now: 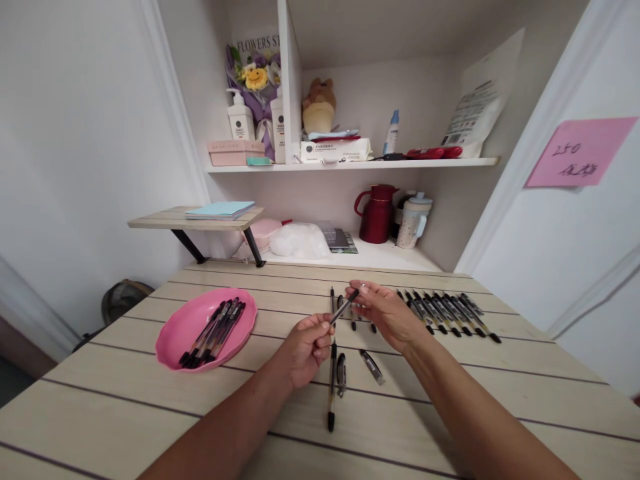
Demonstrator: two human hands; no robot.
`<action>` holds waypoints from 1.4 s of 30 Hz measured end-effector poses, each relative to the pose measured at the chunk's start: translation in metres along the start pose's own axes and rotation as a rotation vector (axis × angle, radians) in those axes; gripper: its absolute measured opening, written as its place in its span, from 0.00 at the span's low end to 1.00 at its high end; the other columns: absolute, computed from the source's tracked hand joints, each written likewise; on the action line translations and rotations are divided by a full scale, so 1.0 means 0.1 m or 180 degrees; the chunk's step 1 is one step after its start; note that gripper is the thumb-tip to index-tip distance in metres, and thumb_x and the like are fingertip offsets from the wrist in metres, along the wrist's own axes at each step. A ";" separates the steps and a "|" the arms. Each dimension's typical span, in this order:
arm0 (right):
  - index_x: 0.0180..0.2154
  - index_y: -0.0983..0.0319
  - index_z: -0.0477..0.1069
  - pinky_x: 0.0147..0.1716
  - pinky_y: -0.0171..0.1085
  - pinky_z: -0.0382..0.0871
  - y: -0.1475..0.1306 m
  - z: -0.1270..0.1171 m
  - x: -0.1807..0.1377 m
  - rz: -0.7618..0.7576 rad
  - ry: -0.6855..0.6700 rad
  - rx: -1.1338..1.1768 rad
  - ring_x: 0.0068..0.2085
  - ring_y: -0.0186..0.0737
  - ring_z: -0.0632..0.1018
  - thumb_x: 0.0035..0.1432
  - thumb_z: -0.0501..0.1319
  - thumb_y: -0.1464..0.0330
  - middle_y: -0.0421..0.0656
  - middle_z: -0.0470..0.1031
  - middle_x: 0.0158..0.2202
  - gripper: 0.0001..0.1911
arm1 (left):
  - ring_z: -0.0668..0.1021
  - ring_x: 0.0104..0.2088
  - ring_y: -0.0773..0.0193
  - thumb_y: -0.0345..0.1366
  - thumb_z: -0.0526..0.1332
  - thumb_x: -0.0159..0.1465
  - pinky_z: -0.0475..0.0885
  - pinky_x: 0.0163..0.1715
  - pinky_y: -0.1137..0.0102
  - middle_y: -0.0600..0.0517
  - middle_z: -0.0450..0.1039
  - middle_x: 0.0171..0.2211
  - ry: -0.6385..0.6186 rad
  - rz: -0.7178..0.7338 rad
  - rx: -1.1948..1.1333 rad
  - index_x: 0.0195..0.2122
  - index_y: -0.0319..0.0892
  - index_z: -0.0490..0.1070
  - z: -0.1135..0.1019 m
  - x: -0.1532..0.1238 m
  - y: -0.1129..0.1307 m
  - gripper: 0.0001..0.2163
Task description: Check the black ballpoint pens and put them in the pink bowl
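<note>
A gel pen (pixel 344 308) is held at a slant between my hands above the table. My left hand (pixel 310 347) is closed around its lower end. At the upper, black end the fingertips of my right hand (pixel 383 308) close on the pen, the other fingers loosely curled. Below my hands lies an uncapped pen (pixel 332 393), with a dark pen cap (pixel 341 375) beside it. Another pen cap (pixel 373 367) rests at an angle further right. More pen parts (pixel 354 325) lie partly hidden behind my hands.
A pink dish (pixel 170 337) with several pens (pixel 215 333) stands at the left. Several pens (pixel 445 312) lie in a slanted row at the right. Behind are a small raised shelf (pixel 165 219), a plastic bag (pixel 300 240), a red jug (pixel 377 213) and a light tumbler (pixel 414 223).
</note>
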State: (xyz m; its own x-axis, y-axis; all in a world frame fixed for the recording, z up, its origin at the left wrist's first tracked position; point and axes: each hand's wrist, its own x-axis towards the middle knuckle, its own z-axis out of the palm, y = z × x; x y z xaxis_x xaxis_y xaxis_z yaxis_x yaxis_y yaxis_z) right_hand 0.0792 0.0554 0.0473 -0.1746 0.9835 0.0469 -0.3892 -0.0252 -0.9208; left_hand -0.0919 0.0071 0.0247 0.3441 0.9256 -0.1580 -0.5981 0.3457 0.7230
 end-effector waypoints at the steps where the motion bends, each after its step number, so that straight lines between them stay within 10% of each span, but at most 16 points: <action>1: 0.33 0.60 0.74 0.34 0.34 0.67 0.00 0.00 0.00 0.0022 -0.0127 0.0111 0.34 0.35 0.74 0.41 0.67 0.64 0.42 0.75 0.34 0.13 | 0.57 0.16 0.82 0.27 0.62 0.50 0.46 0.13 0.84 0.55 0.63 0.25 -0.0008 0.0003 -0.0019 0.34 0.37 0.65 0.00 0.00 0.00 0.10; 8: 0.21 0.60 0.71 0.30 0.31 0.66 0.05 0.00 0.02 -0.0204 0.0109 0.0351 0.28 0.29 0.71 0.39 0.69 0.68 0.37 0.73 0.25 0.07 | 0.57 0.16 0.81 0.27 0.63 0.49 0.47 0.13 0.82 0.55 0.63 0.25 0.0051 0.0100 0.0135 0.34 0.38 0.65 0.02 -0.01 -0.01 0.11; 33: 0.34 0.59 0.73 0.33 0.36 0.68 0.07 0.04 -0.02 -0.0146 -0.0018 0.0335 0.35 0.37 0.74 0.40 0.68 0.63 0.43 0.76 0.36 0.15 | 0.56 0.16 0.81 0.28 0.63 0.50 0.46 0.13 0.82 0.55 0.62 0.25 0.0034 0.0058 0.0137 0.34 0.37 0.65 0.00 -0.01 -0.01 0.11; 42: 0.21 0.61 0.71 0.27 0.32 0.64 0.12 0.03 0.02 -0.0327 0.0450 0.0077 0.25 0.29 0.70 0.35 0.70 0.65 0.37 0.73 0.25 0.10 | 0.58 0.16 0.80 0.30 0.63 0.48 0.48 0.14 0.80 0.56 0.65 0.25 0.0380 0.0491 0.0629 0.35 0.38 0.65 0.01 0.01 -0.05 0.12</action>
State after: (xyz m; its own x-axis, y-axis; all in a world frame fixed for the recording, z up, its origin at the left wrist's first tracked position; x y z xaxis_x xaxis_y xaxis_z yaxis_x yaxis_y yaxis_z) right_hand 0.0715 0.0570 0.0373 -0.0044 0.9965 0.0839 -0.4204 0.0743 -0.9043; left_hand -0.0881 0.0058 0.0219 0.1651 0.9806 -0.1053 -0.4800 0.1732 0.8600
